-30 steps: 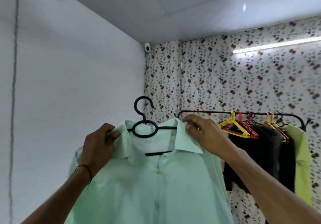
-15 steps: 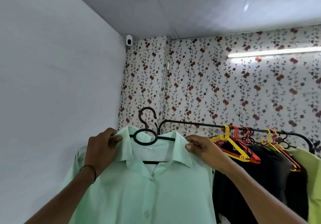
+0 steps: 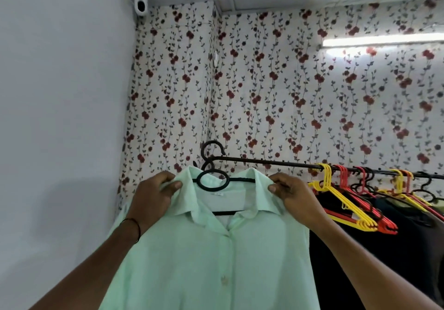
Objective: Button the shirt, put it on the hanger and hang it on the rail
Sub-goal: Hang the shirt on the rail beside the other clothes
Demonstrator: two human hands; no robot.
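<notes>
A mint-green shirt (image 3: 216, 256) hangs on a black hanger (image 3: 212, 180), its front buttoned. My left hand (image 3: 153, 199) grips the shirt at the left side of the collar. My right hand (image 3: 292, 195) pinches the right collar and shoulder. The hanger's hook rises at the left end of the black rail (image 3: 276, 163); I cannot tell whether the hook rests on the rail.
Yellow and red hangers (image 3: 346, 201) with dark clothes (image 3: 384, 249) fill the rail to the right. A plain white wall (image 3: 60, 117) stands close on the left. Flowered wallpaper lies behind the rail, with a small camera (image 3: 140, 4) in the upper corner.
The shirt on its hanger has come closer to the rail, and the hook now overlaps the rail's left end. Both hands have kept their hold on the collar.
</notes>
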